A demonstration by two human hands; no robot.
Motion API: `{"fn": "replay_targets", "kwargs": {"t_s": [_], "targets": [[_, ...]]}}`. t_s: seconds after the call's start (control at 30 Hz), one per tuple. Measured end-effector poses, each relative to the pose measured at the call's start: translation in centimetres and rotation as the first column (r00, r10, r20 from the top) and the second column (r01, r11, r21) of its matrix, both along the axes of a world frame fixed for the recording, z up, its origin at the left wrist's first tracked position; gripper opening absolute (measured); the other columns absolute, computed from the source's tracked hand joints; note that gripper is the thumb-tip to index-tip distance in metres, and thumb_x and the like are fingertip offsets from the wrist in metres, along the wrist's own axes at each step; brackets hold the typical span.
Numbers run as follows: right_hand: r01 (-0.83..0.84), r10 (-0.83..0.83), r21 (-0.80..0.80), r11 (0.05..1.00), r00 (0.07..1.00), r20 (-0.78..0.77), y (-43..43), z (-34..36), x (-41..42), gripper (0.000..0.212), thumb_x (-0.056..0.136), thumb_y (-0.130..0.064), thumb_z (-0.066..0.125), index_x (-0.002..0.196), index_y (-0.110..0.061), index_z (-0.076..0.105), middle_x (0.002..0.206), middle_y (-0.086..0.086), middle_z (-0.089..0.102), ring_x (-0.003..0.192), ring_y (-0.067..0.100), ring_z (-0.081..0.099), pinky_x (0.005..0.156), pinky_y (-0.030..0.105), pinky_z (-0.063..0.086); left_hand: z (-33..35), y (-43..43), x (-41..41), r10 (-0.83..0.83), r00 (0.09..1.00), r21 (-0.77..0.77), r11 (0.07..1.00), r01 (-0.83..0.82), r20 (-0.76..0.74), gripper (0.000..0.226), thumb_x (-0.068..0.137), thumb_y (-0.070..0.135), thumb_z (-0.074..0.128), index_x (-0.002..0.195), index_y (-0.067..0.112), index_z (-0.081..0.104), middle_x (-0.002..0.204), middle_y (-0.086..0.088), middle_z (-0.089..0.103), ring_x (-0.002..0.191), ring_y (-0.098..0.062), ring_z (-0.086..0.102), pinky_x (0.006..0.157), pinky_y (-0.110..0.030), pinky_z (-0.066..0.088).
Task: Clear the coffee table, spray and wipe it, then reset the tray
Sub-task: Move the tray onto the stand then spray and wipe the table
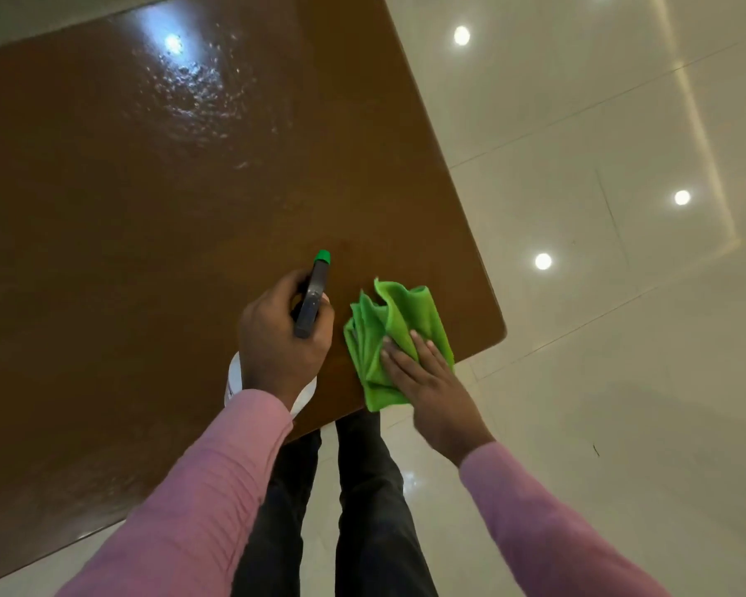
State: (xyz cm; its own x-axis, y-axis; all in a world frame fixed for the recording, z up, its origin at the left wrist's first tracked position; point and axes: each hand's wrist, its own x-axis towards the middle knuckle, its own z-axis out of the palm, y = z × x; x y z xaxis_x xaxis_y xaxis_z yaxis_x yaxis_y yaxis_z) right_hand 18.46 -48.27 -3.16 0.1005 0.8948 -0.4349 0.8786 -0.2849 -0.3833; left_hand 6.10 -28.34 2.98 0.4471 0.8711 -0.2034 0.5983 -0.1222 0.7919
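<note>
The brown glossy coffee table (pixel 147 209) fills the left and centre of the head view. My left hand (pixel 281 338) is wrapped around a spray bottle (pixel 313 303) with a dark head and green nozzle, its white body partly hidden under my wrist. The nozzle points away from me over the tabletop. My right hand (pixel 427 377) presses flat on a crumpled green cloth (pixel 388 333) lying near the table's near right corner. Wet droplets (pixel 199 88) glisten on the far part of the tabletop. No tray is in view.
Shiny white floor tiles (pixel 599 295) lie to the right of the table and reflect ceiling lights. My legs in dark trousers (pixel 362 510) stand against the table's near edge. The table's rounded corner (pixel 498 333) is just right of the cloth.
</note>
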Motion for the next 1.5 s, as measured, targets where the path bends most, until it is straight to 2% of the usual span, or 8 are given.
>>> {"fn": "replay_targets", "kwargs": {"t_s": [0.1,0.37,0.5,0.67,0.93,1.1,1.37,1.5], "targets": [[0.168,-0.167,-0.020,0.986,0.984,0.060,-2.9,0.0,3.2,0.086,0.070,0.010,0.037,0.149,-0.021,0.024,0.157,-0.007,0.019,0.146,0.029,0.007,0.115,0.053,0.023,-0.3,0.0,-0.2,-0.008,1.000,-0.023,1.000,0.009,0.017,0.025,0.087,0.028,0.060,0.103,0.010,0.068,0.072,0.016,0.057,0.061,-0.002,0.057,0.054,-0.003,0.037],[0.761,-0.758,-0.017,0.649,0.649,0.065,5.1,-0.4,3.5,0.086,0.078,0.012,0.041,0.152,-0.020,0.013,0.160,-0.008,0.000,0.146,0.035,-0.009,0.119,0.050,0.002,-0.4,0.1,-0.7,-0.056,0.997,-0.064,0.996,0.059,0.047,0.026,0.087,0.028,0.061,0.106,0.012,0.067,0.076,0.010,0.061,0.063,-0.005,0.059,0.055,-0.009,0.044],[0.632,-0.627,-0.078,0.771,0.775,0.084,0.6,0.4,-0.6,0.095,0.075,0.016,0.044,0.151,-0.026,0.007,0.157,-0.016,-0.011,0.145,0.030,-0.013,0.117,0.056,0.012,0.0,0.6,-1.0,-0.058,0.997,-0.127,0.990,0.065,0.052,0.023,0.087,0.028,0.060,0.106,0.015,0.066,0.074,0.017,0.057,0.064,-0.002,0.058,0.056,-0.007,0.042],[0.628,-0.621,-0.190,0.754,0.777,0.105,1.2,1.3,-0.4,0.092,0.079,0.016,0.044,0.149,-0.027,0.002,0.155,-0.015,-0.014,0.144,0.033,-0.015,0.114,0.061,0.015,-0.2,1.7,-1.7,-0.006,0.997,-0.195,0.981,0.020,0.071,0.020,0.088,0.024,0.061,0.107,0.020,0.063,0.073,0.021,0.054,0.068,0.000,0.057,0.055,-0.010,0.042],[0.365,-0.361,-0.015,0.931,0.925,0.119,24.1,-0.6,12.7,0.086,0.061,-0.011,0.033,0.147,-0.003,0.027,0.158,0.017,0.011,0.141,0.052,0.006,0.118,0.052,0.000,-0.5,1.3,-1.3,0.061,0.995,-0.160,0.986,-0.047,0.082,0.030,0.085,0.044,0.054,0.107,0.026,0.061,0.078,0.025,0.054,0.072,-0.002,0.059,0.058,-0.009,0.046],[0.341,-0.344,0.043,0.939,0.925,0.162,40.7,-1.0,13.2,0.069,0.084,-0.001,0.042,0.149,-0.011,0.022,0.161,0.008,0.005,0.141,0.050,0.001,0.116,0.053,0.004,-0.9,1.6,-1.1,0.099,0.994,-0.177,0.980,-0.088,0.053,0.028,0.084,0.044,0.056,0.109,0.033,0.058,0.080,0.019,0.061,0.063,-0.003,0.059,0.052,-0.012,0.048],[-0.388,0.378,0.124,0.913,0.921,0.097,41.2,-0.8,6.9,0.077,0.080,0.006,0.046,0.150,-0.015,0.022,0.160,-0.002,0.011,0.146,0.034,0.003,0.120,0.044,0.005,-1.0,3.3,-0.9,0.254,0.964,-0.252,0.931,-0.266,-0.079,0.027,0.082,0.029,0.067,0.108,0.029,0.062,0.076,0.017,0.063,0.071,-0.004,0.062,0.053,-0.011,0.045],[-0.034,0.016,0.103,0.994,0.984,0.175,39.3,0.1,15.2,0.081,0.078,0.012,0.046,0.151,-0.016,0.023,0.160,-0.004,0.013,0.146,0.034,0.007,0.118,0.047,0.016,-1.2,3.5,-0.7,0.298,0.950,-0.300,0.901,-0.314,-0.097,0.023,0.087,0.025,0.066,0.109,0.019,0.066,0.063,0.009,0.060,0.056,-0.006,0.058,0.045,-0.014,0.040]]}}
